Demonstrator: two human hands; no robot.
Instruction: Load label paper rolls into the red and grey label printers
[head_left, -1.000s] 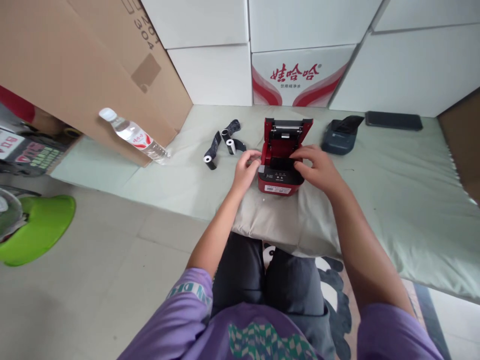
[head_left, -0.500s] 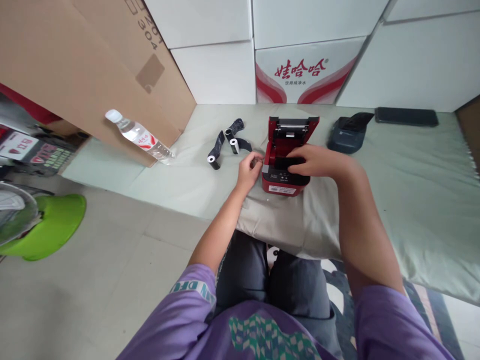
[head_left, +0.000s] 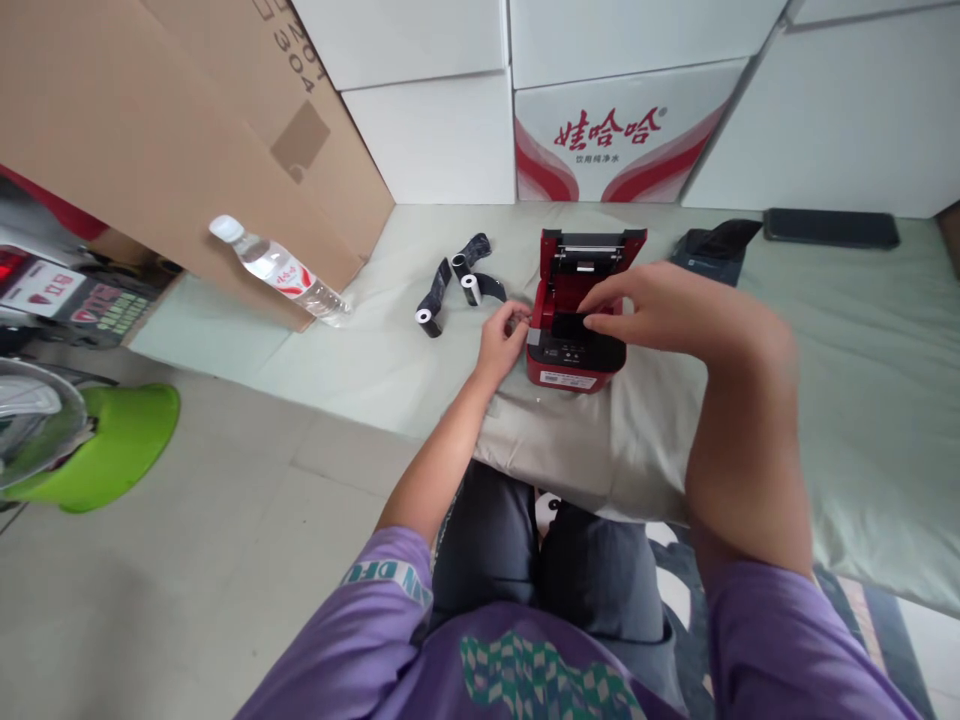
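A small red printer (head_left: 564, 368) sits on a pale cloth with its lid (head_left: 592, 250) tipped open toward the back. My left hand (head_left: 504, 338) is curled against the printer's left side and grips it. My right hand (head_left: 651, 308) hovers over the open paper bay, its fingertips pointing left at the bay's black inside. That hand is blurred, and I cannot tell if anything is pinched in it. Left of the printer lie dark paper rolls (head_left: 429, 308) with loose tails, a second one (head_left: 472, 284) close by.
A clear water bottle (head_left: 277, 272) leans on a big cardboard box (head_left: 150, 130) at the left. Behind my right hand sit a dark blue device (head_left: 716, 245) and a black phone (head_left: 831, 228). White boxes (head_left: 420, 140) wall the back. A green object (head_left: 120, 440) lies on the floor.
My right hand has lifted off the printer's front and now hovers higher over the open bay. My left hand stays at the printer's left side. The view has shifted slightly.
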